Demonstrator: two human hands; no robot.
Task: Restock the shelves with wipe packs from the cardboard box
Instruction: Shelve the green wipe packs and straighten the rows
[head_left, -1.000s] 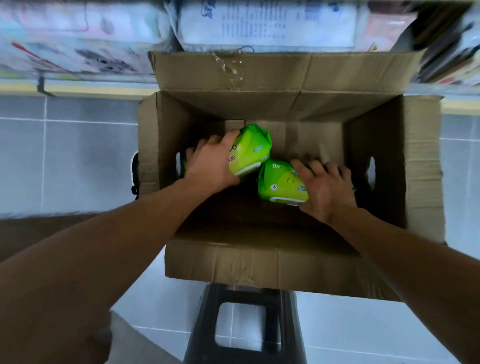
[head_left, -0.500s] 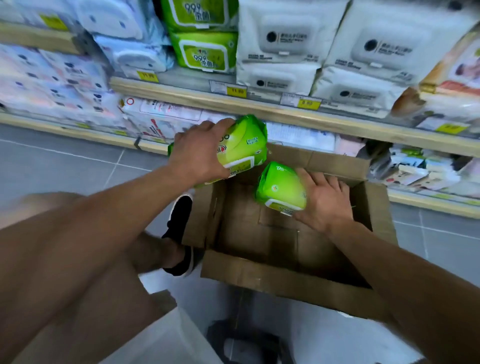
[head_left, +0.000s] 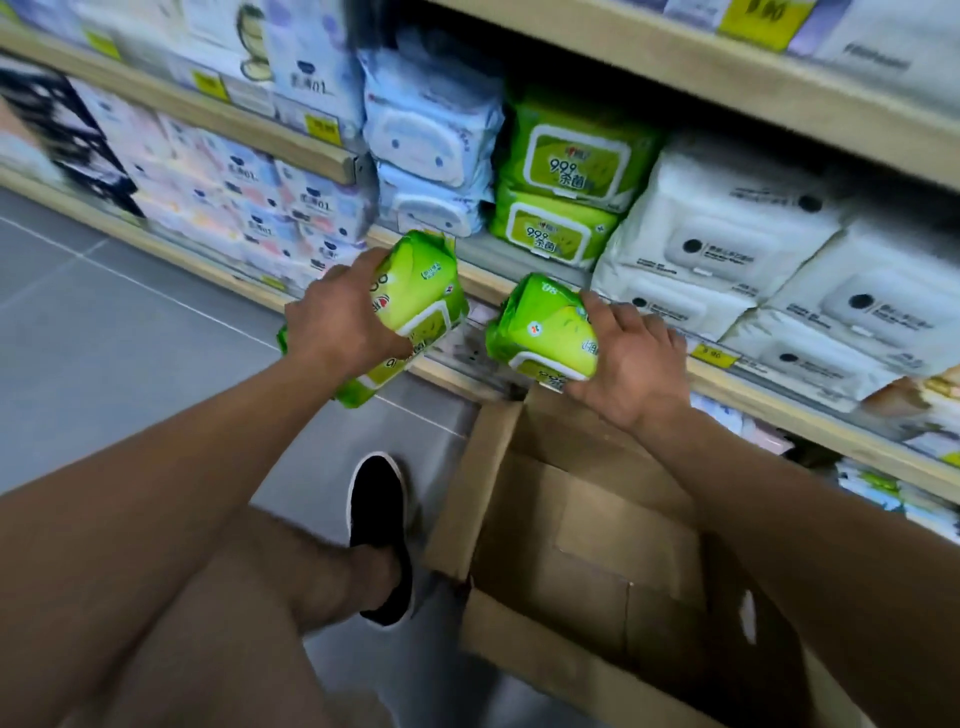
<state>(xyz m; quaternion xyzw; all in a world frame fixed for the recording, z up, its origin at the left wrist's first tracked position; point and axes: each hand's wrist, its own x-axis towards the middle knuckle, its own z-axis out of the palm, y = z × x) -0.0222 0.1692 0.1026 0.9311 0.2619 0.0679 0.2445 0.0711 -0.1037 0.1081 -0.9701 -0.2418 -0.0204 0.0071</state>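
**Two green packs in the air, short of the shelf**

On the left: left hand (head_left: 345, 317) wrapped over one green wipe pack (head_left: 410, 312), fingers curled round its top, pack tilted and hanging over bare floor (head_left: 130, 332). Likely to slip if squeezed too loosely, soft film giving little purchase; would land near the black shoe (head_left: 378, 535).

In the middle: stacked green packs (head_left: 566, 192) already on the shelf (head_left: 483, 283), blue-white packs (head_left: 431, 150) just beside them, leaving a tight slot. Could topple the stack if pushed in crooked.

On the right: right hand (head_left: 631, 364) clamped round a second green pack (head_left: 545, 332), held above the cardboard box (head_left: 566, 540). Raised box flap close beneath; could snag the pack. White packs (head_left: 727, 244) crowding the right side; shelf edge with its yellow price tag (head_left: 711, 355) just ahead.
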